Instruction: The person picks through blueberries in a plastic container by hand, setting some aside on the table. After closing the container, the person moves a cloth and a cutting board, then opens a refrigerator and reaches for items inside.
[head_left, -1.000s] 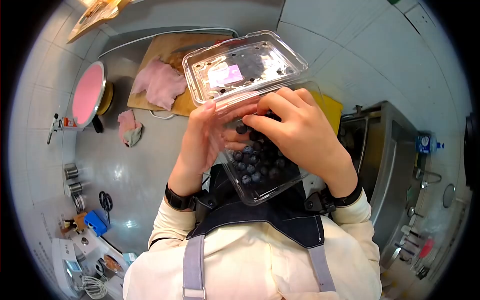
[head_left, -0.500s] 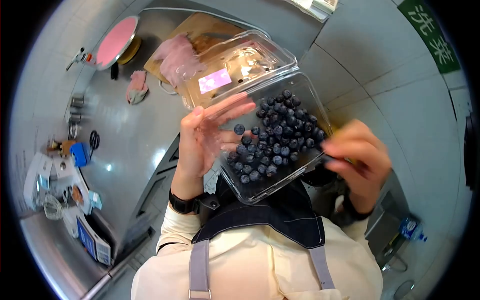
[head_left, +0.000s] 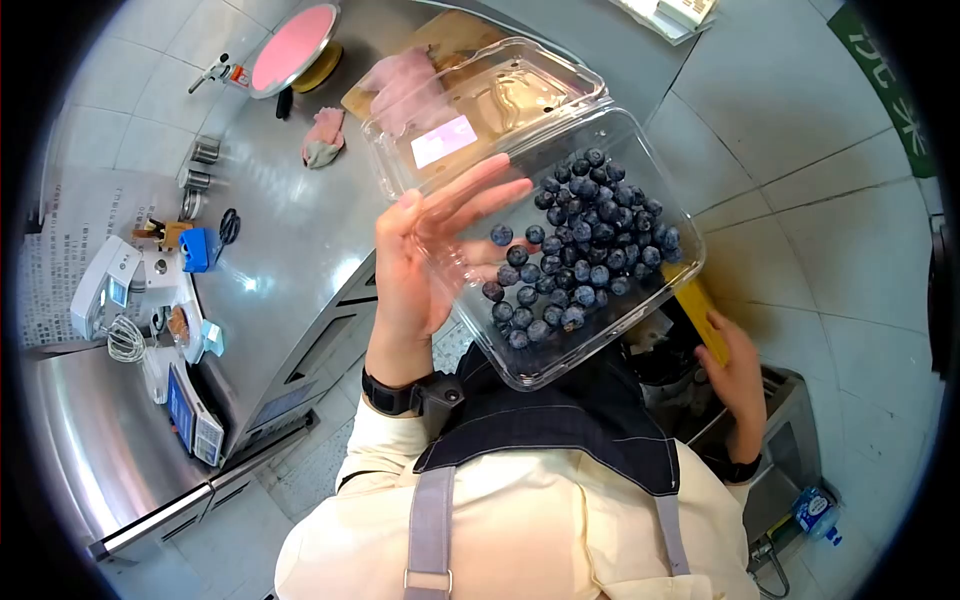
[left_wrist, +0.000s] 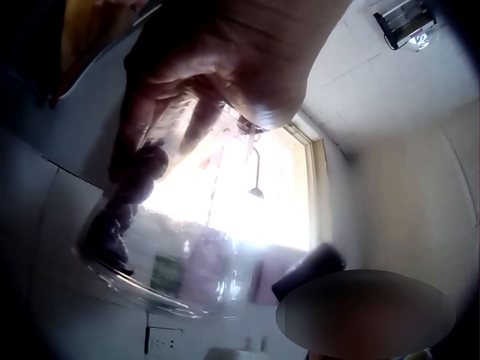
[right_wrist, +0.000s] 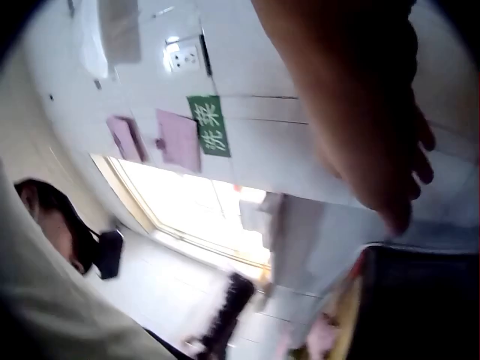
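— The steel counter is seen out on the left, its front edge well apart from the box, with open floor between them.
— And the clear box?
— It is held up before the chest, tilted, with the lid folded open behind. It is carried on the left hand, with fingers stretched flat under the base and the thumb set at the left rim.
— The right hand?
— It is kept low, under the box's right corner, fingers loose, nothing gripped, just beside a yellow strip.
— The blueberries?
— They are heaped mid-box, and bare plastic is left along the near rim.
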